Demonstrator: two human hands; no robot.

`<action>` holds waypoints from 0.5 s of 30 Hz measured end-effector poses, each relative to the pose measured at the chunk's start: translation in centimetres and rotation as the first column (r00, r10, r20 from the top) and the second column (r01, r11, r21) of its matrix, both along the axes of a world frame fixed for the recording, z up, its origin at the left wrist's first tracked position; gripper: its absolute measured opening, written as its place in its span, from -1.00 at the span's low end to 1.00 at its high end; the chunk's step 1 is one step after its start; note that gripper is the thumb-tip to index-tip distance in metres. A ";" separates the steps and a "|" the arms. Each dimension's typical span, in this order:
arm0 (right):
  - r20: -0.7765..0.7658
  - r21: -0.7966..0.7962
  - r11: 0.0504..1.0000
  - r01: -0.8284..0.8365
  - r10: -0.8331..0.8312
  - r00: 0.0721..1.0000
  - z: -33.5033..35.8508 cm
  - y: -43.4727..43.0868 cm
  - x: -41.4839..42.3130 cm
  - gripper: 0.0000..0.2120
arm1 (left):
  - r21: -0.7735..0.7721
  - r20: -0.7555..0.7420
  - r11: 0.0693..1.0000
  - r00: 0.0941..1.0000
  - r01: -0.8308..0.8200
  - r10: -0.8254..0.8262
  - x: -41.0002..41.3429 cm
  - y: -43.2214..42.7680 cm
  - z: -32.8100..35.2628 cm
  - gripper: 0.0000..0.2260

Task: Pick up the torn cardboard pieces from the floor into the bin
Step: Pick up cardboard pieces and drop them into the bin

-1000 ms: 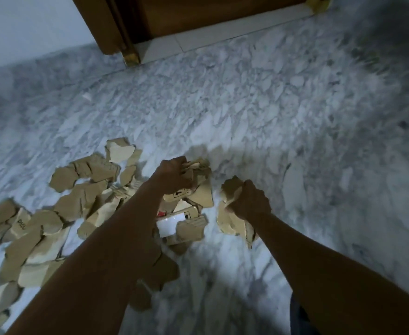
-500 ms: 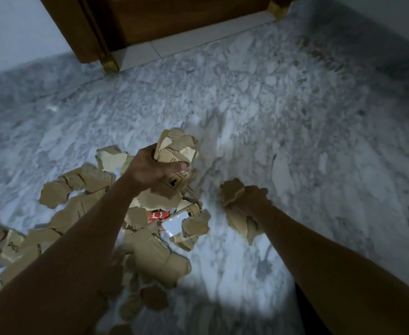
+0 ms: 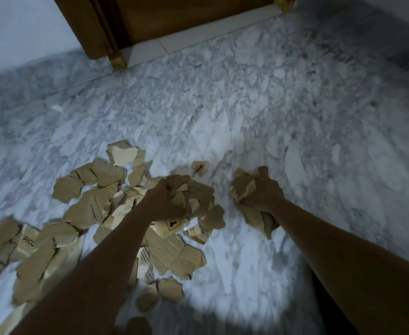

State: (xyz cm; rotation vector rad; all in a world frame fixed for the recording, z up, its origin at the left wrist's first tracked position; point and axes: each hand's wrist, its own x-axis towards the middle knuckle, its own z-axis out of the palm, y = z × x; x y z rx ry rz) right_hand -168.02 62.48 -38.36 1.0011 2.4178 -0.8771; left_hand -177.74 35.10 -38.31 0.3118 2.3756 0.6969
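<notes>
Left hand (image 3: 167,197) and right hand (image 3: 263,192) each clutch cardboard pieces (image 3: 243,187), likely light, stiff, slip-prone; squeeze mid-bunch. More lie beneath the left hand.

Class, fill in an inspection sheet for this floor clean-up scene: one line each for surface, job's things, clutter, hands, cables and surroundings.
Surface: marble floor, dimly lit.
Job's things: torn cardboard pieces scattered across the left of the floor; bin not in view.
Clutter: small white scrap lying apart from the pile.
Hands: left hand and right hand each grip a bunch of pieces.
Cables: nothing seen.
Surroundings: wooden door frame, white wall.
</notes>
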 end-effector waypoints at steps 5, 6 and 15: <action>0.006 0.181 0.975 -0.131 0.132 0.991 2.7 0.0 -0.2 -0.36 | -0.088 -0.020 0.992 0.996 0.087 -0.089 -1.0 0.7 3.1 -0.44; 0.004 0.229 0.959 -0.165 0.169 0.986 3.0 -0.1 0.0 -0.40 | -0.104 -0.023 0.990 0.995 0.099 -0.102 -1.3 0.8 3.6 -0.51; 0.082 0.337 0.893 -0.300 0.289 0.954 -0.3 -0.5 4.9 -0.61 | -0.199 0.068 0.937 0.958 0.287 -0.279 2.2 3.4 1.8 -0.21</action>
